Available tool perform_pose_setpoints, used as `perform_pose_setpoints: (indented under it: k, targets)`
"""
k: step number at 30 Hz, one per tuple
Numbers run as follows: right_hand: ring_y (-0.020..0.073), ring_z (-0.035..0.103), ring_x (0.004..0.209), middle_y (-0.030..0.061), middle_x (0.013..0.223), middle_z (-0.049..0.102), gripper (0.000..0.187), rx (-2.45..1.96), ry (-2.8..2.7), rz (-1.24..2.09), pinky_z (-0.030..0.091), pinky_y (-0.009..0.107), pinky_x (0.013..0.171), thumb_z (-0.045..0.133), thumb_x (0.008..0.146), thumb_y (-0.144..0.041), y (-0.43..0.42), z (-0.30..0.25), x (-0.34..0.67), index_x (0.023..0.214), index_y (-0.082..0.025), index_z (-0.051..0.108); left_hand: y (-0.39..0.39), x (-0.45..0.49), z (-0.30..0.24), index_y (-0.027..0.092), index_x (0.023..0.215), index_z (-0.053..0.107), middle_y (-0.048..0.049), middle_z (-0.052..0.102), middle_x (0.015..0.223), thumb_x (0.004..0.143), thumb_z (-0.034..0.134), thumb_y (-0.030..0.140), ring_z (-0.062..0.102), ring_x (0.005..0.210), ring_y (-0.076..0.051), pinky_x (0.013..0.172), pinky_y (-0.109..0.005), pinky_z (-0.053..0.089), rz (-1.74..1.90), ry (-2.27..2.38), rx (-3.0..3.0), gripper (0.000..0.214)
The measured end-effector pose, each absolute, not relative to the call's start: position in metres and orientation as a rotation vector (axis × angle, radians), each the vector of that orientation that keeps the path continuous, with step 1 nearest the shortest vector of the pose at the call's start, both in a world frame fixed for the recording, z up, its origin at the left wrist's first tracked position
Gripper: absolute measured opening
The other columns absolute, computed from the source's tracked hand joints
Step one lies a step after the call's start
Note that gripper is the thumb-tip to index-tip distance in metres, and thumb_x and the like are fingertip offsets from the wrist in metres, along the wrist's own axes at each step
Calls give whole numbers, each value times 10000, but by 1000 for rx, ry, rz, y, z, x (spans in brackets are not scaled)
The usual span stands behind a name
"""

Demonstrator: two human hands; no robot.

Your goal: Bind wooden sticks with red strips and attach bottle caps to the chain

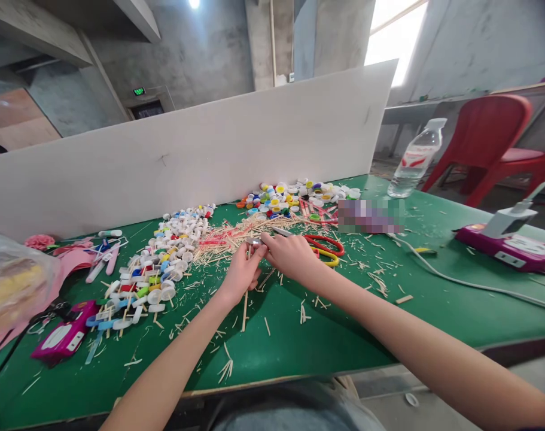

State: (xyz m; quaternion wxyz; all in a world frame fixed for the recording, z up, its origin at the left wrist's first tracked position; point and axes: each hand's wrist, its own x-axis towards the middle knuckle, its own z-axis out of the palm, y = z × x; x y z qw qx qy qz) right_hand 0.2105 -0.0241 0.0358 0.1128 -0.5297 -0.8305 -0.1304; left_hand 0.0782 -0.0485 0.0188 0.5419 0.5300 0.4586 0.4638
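Observation:
My left hand (243, 269) is closed around a thin wooden stick (245, 312), whose lower end points down toward the green table. My right hand (285, 251) meets it at the fingertips, pinching at a small whitish-grey piece (255, 241); what this piece is, I cannot make out. Just behind my right hand are scissors (332, 250) with red and yellow handles, a blade showing beyond the knuckles. A heap of thin wooden sticks (227, 239), with some red strips among them, lies beyond my hands. Left of it spreads a pile of bottle caps (169, 257), several with sticks attached.
More caps (276, 197) lie along the white partition (236, 149). A water bottle (418, 158) stands at the back right, near a purple power strip (512, 245) with a white cable. Another purple power strip (68, 332) and a plastic bag (18, 281) are at left. Wood splinters litter the table (294, 350).

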Motion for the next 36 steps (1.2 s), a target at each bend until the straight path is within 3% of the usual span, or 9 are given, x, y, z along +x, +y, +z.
perform_pose_setpoints:
  k: [6, 15, 21, 28, 32, 36]
  targets:
    - [195, 631, 649, 75, 784, 687, 427, -1662, -2294, -377, 182, 268, 513, 178, 983, -449, -19, 37, 213, 1019, -186, 511, -52, 86, 19, 234, 764, 317, 112, 233, 514, 773, 543, 622, 211, 323, -31, 308, -164, 122, 1086, 1141, 1267, 449]
    - [150, 584, 659, 51, 807, 684, 379, -1348, -2568, -285, 156, 272, 513, 245, 978, -444, -14, 41, 228, 997, -190, 525, -55, 81, 21, 229, 865, 393, 105, 278, 605, 737, 630, 566, 214, 343, -2, 310, -152, 126, 1067, 1048, 1249, 431]
    - [174, 618, 686, 82, 876, 693, 351, -1482, -2499, -336, 225, 261, 540, 260, 975, -401, -23, 40, 220, 1047, -186, 528, -54, 82, 19, 221, 883, 419, 115, 241, 540, 762, 580, 601, 212, 328, -21, 314, -165, 145, 1081, 1116, 1261, 431]
    - [239, 663, 723, 133, 805, 690, 353, -1686, -2392, -389, 325, 264, 553, 254, 971, -352, -33, 31, 206, 1092, -160, 524, -51, 81, 12, 214, 864, 441, 118, 244, 459, 783, 528, 629, 242, 298, -43, 335, -184, 139, 1072, 1253, 1315, 432]
    - [239, 670, 728, 143, 787, 687, 290, -1688, -2368, -429, 349, 255, 546, 306, 956, -307, -33, 27, 206, 1058, -151, 529, -50, 81, 10, 212, 852, 441, 117, 248, 466, 784, 516, 639, 243, 298, -41, 343, -187, 133, 1060, 1289, 1338, 439]
    - [224, 672, 714, 153, 755, 680, 385, -1721, -2306, -419, 360, 253, 555, 221, 982, -354, -33, 29, 207, 994, -131, 534, -52, 82, 7, 223, 764, 361, 123, 239, 461, 772, 509, 660, 213, 302, -35, 345, -180, 122, 1069, 1295, 1310, 461]
